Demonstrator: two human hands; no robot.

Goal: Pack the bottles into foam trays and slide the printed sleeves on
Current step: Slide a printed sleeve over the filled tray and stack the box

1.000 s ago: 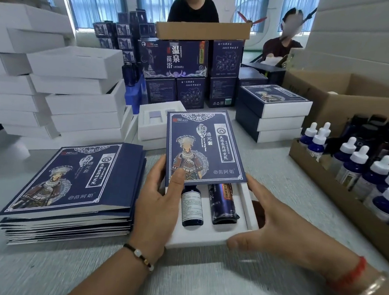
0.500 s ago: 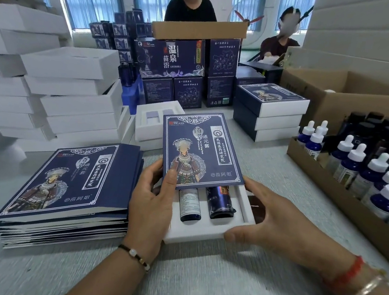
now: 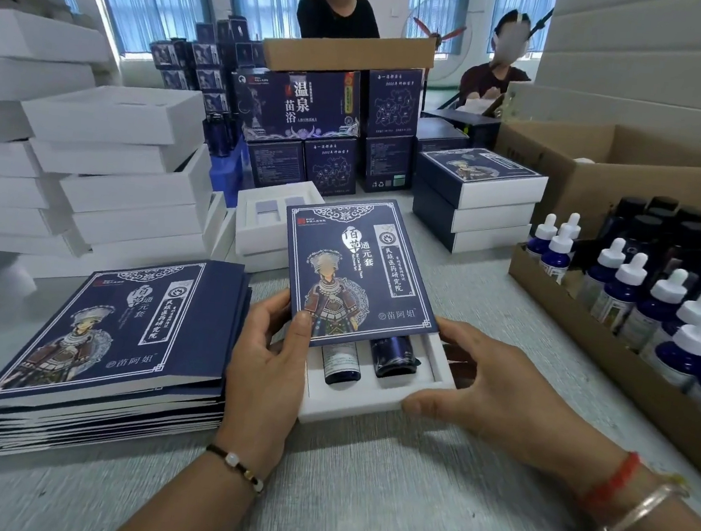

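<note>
Foam tray (image 3: 369, 404), white, lies on the grey table (image 3: 360, 501) just in front of the person, with two dark bottles (image 3: 341, 363) lying side by side in its slots, only their lower ends showing. One printed sleeve (image 3: 357, 266), navy with a costumed figure and white lettering, covers the far part of the tray and stops short of the near end. The left hand (image 3: 267, 360) grips the sleeve's left edge, thumb curled onto its printed face and fingers behind. The right hand (image 3: 486, 389) holds the tray's right side, thumb pressed on the near right corner and fingers curved around the far edge. To the left, touching the left wrist's side, sits one stack of flat sleeves (image 3: 109, 353) of the same print; their number cannot be counted. Behind it rise stacks of white boxes (image 3: 105, 169). Just beyond the tray stands one empty tray (image 3: 271, 223) with two slots. Three finished boxes (image 3: 479, 200) are piled further right. A cardboard carton (image 3: 614, 355) at the right holds many dropper bottles (image 3: 657, 303) with white tops. Two people stand or sit at the back.
</note>
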